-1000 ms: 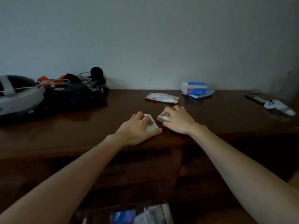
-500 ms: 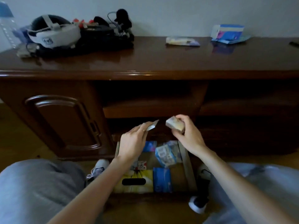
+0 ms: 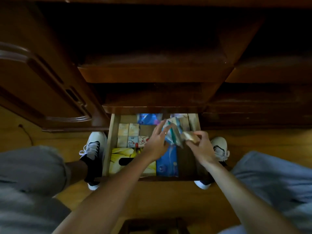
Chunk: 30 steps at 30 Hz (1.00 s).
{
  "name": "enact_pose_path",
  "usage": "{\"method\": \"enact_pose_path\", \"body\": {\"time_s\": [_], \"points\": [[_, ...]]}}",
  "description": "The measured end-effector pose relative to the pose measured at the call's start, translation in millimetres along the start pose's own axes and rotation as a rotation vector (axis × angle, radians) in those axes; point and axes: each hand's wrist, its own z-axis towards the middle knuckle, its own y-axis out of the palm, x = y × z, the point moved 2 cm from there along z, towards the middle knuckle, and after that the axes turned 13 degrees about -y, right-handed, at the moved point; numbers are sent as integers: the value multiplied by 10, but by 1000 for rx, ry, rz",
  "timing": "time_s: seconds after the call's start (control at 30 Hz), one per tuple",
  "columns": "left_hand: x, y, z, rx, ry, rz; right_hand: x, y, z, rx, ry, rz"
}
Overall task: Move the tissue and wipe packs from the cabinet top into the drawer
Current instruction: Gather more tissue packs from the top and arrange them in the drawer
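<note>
The open drawer (image 3: 108,149) lies below me with several tissue and wipe packs in it. My right hand (image 3: 201,146) hovers over the drawer's right side, shut on a small beige tissue pack (image 3: 190,137). My left hand (image 3: 156,143) reaches into the drawer's middle, fingers stretched toward a white and teal wipe pack (image 3: 173,134). Motion blur hides whether a small white pack is still in that hand. A yellow tissue box (image 3: 121,155) and a blue pack (image 3: 167,164) fill the drawer's front. The cabinet top is out of view.
Small beige packs (image 3: 129,130) line the drawer's left side. My white shoes (image 3: 94,146) (image 3: 219,147) stand on the wooden floor on either side of the drawer. A carved cabinet door (image 3: 42,92) is at the left, and dark shelves (image 3: 152,73) are above the drawer.
My view dropped from the cabinet top to the drawer. Both hands came down from the cabinet top with small packs and now reach into the drawer.
</note>
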Motion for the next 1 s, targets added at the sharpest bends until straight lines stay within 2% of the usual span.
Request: {"method": "enact_pose_path", "body": {"time_s": [0.07,0.17,0.23,0.3,0.37,0.47,0.5,0.63,0.77,0.9,0.97,1.0], "points": [[-206,57,-107,3,-32,-7,-16,105,-17,-32,-4,0],[-486,11,-300,93,-98,-73,-91,382,-45,-147,-22,87],[-542,-69,-371,128,-250,-219,-212,582,-50,-304,-50,181],[-587,-123,-358,104,-405,-359,-337,757,-23,-485,-92,262],[-711,-169,-305,83,-520,-508,-440,877,62,-599,-103,323],[-879,-281,-292,55,-519,-642,-487,1010,275,-563,53,473],[-902,-307,-297,60,-489,-602,-500,1068,324,-561,90,470],[-880,-337,-212,206,-446,-296,-568,1339,421,-635,84,152],[-981,-466,-128,293,-446,-79,-505,1526,664,-542,133,165],[-1293,-613,-209,501,-438,183,-357,1719,972,-582,286,65],[-1437,-646,-226,575,-427,204,-299,1829,1111,-556,314,32],[-1499,-633,-224,552,-402,185,-278,1878,1167,-528,314,19]]}}
